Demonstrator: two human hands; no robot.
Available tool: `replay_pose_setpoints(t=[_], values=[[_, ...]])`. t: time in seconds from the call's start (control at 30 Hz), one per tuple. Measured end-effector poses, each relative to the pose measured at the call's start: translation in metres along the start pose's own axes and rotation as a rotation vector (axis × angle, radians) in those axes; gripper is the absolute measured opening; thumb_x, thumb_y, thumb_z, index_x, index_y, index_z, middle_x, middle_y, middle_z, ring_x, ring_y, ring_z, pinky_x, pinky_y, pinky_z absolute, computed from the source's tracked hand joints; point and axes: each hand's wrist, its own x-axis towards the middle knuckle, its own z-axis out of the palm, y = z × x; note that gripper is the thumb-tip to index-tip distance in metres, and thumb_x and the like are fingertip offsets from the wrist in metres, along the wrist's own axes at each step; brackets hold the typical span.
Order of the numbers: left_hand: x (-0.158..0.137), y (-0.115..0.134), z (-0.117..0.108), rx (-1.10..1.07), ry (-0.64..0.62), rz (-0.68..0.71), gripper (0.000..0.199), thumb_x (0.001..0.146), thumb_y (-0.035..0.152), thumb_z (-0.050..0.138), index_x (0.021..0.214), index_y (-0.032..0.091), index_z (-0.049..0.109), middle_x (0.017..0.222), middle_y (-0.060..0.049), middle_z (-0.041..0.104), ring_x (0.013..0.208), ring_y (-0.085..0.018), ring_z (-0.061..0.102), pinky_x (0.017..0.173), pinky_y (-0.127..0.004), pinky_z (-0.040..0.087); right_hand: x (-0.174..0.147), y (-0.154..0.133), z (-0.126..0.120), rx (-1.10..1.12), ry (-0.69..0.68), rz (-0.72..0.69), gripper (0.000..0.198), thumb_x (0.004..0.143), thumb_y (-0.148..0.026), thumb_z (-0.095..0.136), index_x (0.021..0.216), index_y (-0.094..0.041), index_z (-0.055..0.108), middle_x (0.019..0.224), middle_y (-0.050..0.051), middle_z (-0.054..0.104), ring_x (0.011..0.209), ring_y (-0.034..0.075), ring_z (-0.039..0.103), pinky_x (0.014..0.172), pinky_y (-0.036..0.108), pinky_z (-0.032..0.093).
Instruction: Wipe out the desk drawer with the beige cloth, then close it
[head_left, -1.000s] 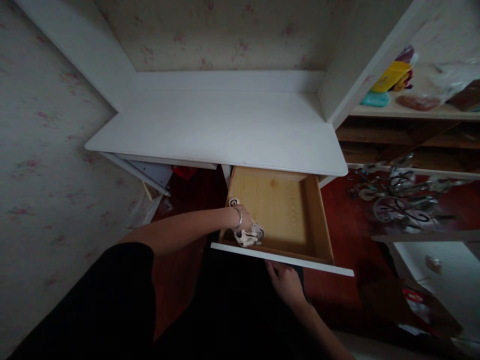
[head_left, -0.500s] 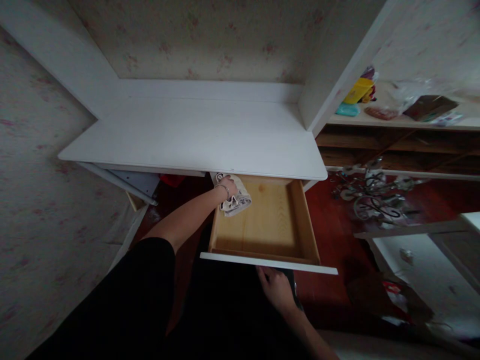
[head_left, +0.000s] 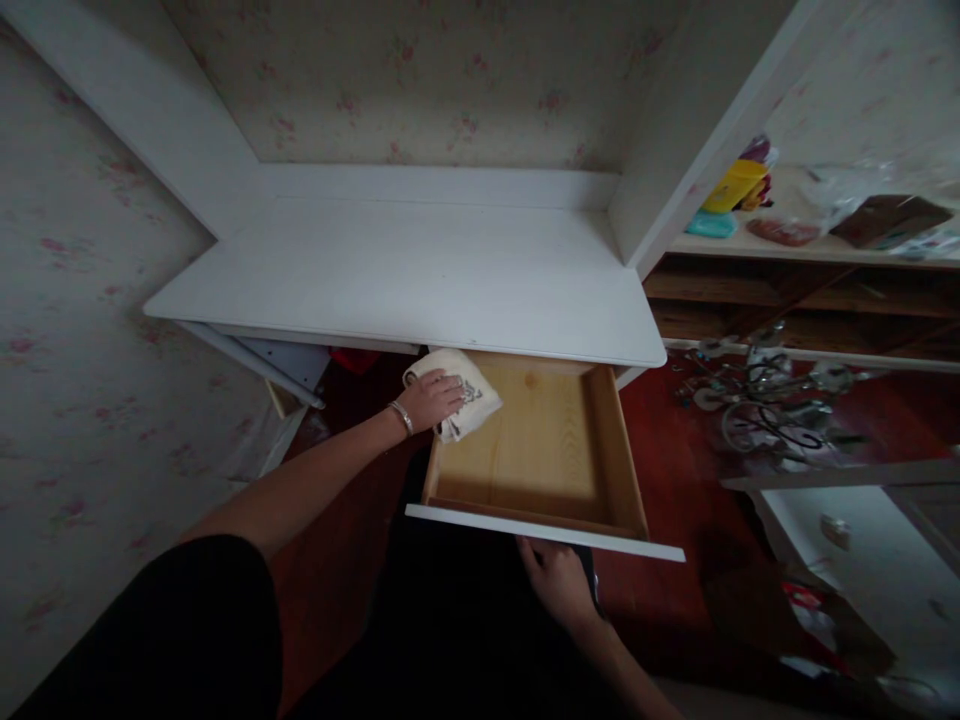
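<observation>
My left hand (head_left: 431,400) is closed on a folded, cream-coloured cloth (head_left: 481,402) with dark print. It presses the cloth over the left side wall of a pulled-out wooden drawer (head_left: 532,450), near the desk's front edge. A bracelet circles that wrist. Below the drawer's white front panel (head_left: 544,532), my right hand (head_left: 561,585) grips the panel from underneath; its fingertips are hidden behind it. The bare pale wood of the drawer bottom shows to the right of the cloth.
A white desk top (head_left: 420,265) overhangs the drawer. To the right, a low shelf unit (head_left: 720,290) carries bags and a box (head_left: 889,220). A chandelier (head_left: 772,385) lies on the red floor, near a white cabinet (head_left: 832,530).
My left hand has lifted out of the drawer's left inner side and lies over its left wall, with the cloth turned in it. My right hand stays at the front panel.
</observation>
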Motion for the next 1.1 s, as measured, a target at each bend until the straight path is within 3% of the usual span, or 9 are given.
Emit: replay_pose_setpoints(t=[0.13,0.3,0.4,0.5,0.7,0.97,1.1], values=[[-0.038,0.015,0.012,-0.129,-0.029,-0.095,0.044,0.084,0.015,0.043,0.126,0.023,0.053,0.134,-0.004,0.052,0.125,-0.015,0.043,0.105,-0.031,0.028,-0.002,-0.001,0.000,0.008,-0.007,0.021,0.053,0.095,-0.049,0.028,0.083,-0.023,0.073,0.084,0.006,0.073,0.082,0.020,0.067,0.072,0.024,0.043],[-0.061,0.047,-0.010,-0.314,-0.177,-0.225,0.051,0.078,0.023,0.048,0.129,0.027,0.050,0.125,-0.002,0.060,0.108,-0.017,0.057,0.089,-0.027,0.042,-0.002,-0.002,0.000,0.010,-0.016,0.036,0.053,0.096,-0.047,0.029,0.079,-0.023,0.073,0.082,0.006,0.073,0.080,0.020,0.067,0.071,0.023,0.043],[-0.061,0.064,-0.026,-0.437,-0.338,-0.214,0.034,0.081,0.031,0.045,0.111,0.031,0.061,0.104,0.001,0.069,0.090,-0.017,0.064,0.073,-0.026,0.045,-0.001,-0.002,0.000,0.021,-0.010,0.032,0.052,0.096,-0.047,0.029,0.080,-0.022,0.073,0.084,0.006,0.073,0.082,0.019,0.067,0.070,0.023,0.043],[-0.053,0.076,-0.037,-0.521,-0.445,-0.151,0.024,0.080,0.035,0.045,0.086,0.028,0.067,0.087,0.000,0.071,0.079,-0.017,0.065,0.063,-0.024,0.042,-0.002,-0.002,0.001,0.030,-0.006,0.015,0.051,0.096,-0.046,0.029,0.083,-0.022,0.072,0.088,0.006,0.073,0.085,0.019,0.067,0.072,0.023,0.042],[-0.008,0.096,-0.042,-0.616,-0.469,0.024,0.013,0.071,0.022,0.050,0.071,0.024,0.063,0.074,-0.001,0.069,0.071,-0.017,0.064,0.060,-0.025,0.041,-0.005,-0.001,0.003,0.046,0.009,0.002,0.047,0.097,-0.040,0.030,0.083,-0.022,0.071,0.087,0.004,0.072,0.083,0.017,0.066,0.073,0.023,0.041],[0.108,0.191,-0.030,-0.790,-0.409,0.133,0.021,0.074,0.038,0.055,0.077,0.021,0.067,0.079,-0.009,0.069,0.072,-0.022,0.064,0.058,-0.029,0.044,-0.004,-0.001,0.002,0.049,0.048,-0.011,0.042,0.096,-0.036,0.033,0.084,-0.021,0.070,0.087,0.005,0.072,0.084,0.017,0.066,0.075,0.022,0.041],[0.129,0.208,-0.038,-0.837,-0.317,0.106,0.023,0.071,0.041,0.058,0.074,0.020,0.064,0.075,-0.006,0.068,0.069,-0.019,0.063,0.055,-0.025,0.041,-0.005,-0.002,-0.002,0.009,0.023,-0.010,0.043,0.095,-0.036,0.033,0.081,-0.021,0.070,0.083,0.004,0.072,0.078,0.016,0.066,0.070,0.022,0.041]])
